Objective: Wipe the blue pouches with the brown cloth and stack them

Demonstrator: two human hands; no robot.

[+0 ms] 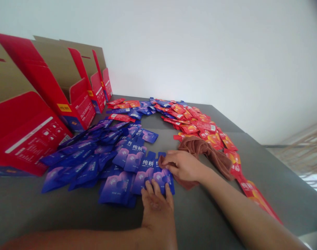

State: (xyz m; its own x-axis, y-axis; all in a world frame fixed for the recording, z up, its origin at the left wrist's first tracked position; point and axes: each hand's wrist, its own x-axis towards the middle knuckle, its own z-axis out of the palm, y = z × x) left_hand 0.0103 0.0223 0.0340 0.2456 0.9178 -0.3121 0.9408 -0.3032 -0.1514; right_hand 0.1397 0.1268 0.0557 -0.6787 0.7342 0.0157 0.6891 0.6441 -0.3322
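My left hand [157,201] lies with spread fingers on the lower part of a blue-purple sachet [146,169] and the one beside it. My right hand [186,165] pinches a brown cloth [193,144], with a corner of it touching the top of the right-hand sachet. The rest of the cloth trails rightward over the grey table. To the left spreads a heap of blue sachets [88,152], some standing on edge and overlapping. Several more lie face up just beyond my left hand.
Open red cartons [36,142] stand in a row along the left side. Red sachets [200,126] curve along the back and right, some mixed with blue ones. The grey table [200,215] meets a white wall [187,52]; a railing [304,149] shows at the far right.
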